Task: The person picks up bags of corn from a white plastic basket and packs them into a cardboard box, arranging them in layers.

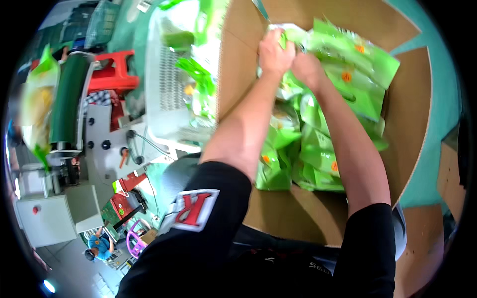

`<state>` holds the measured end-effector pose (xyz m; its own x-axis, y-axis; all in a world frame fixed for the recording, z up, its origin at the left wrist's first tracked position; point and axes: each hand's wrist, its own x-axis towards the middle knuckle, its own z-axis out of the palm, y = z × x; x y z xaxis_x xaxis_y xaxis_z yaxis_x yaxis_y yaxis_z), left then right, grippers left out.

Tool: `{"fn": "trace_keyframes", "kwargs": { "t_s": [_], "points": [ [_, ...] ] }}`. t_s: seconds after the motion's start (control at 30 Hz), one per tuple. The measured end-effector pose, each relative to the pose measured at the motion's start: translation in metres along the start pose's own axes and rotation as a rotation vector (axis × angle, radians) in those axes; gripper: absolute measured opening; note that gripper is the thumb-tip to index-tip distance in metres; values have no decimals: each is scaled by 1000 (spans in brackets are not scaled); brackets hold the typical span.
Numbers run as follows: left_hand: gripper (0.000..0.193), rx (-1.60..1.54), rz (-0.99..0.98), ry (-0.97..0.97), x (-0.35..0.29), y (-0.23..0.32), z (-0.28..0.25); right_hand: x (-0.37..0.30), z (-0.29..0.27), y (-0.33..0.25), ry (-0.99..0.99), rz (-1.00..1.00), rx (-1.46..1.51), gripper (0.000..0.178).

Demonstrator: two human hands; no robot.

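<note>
Both arms reach into the far part of an open cardboard carton [410, 114] packed with several shiny green plastic bags [318, 149]. My left hand [276, 53] is closed on the edge of a green-and-white bag [296, 35] at the carton's far left corner. Close beside it, nearly touching, my right hand [307, 69] is curled into a fist on the same bag; its fingertips are hidden. More bags lie overlapped to the right and nearer to me, some with an orange mark.
Left of the carton stands a pale plastic crate [169, 94] with more green bags in it. Beyond are a red plastic stool [114, 72], a green conveyor belt [72, 104] carrying a bag, and a grey machine panel [102, 134]. A person in blue [101, 246] is at lower left.
</note>
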<state>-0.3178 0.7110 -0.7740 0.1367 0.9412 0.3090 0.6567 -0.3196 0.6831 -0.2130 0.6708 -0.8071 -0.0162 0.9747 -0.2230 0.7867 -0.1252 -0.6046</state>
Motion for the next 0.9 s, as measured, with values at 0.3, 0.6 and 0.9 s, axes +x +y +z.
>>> {"fn": "trace_keyframes", "kwargs": {
  "t_s": [0.3, 0.6, 0.9],
  "points": [
    [74, -51, -184, -103, -12, 24, -41, -47, -98, -61, 2, 177, 151, 48],
    [67, 201, -133, -267, -74, 9, -21, 3, -29, -44, 131, -254, -214, 63],
    [58, 27, -205, -199, -84, -16, -6, 7, 29, -22, 57, -149, -236, 73]
  ]
}}
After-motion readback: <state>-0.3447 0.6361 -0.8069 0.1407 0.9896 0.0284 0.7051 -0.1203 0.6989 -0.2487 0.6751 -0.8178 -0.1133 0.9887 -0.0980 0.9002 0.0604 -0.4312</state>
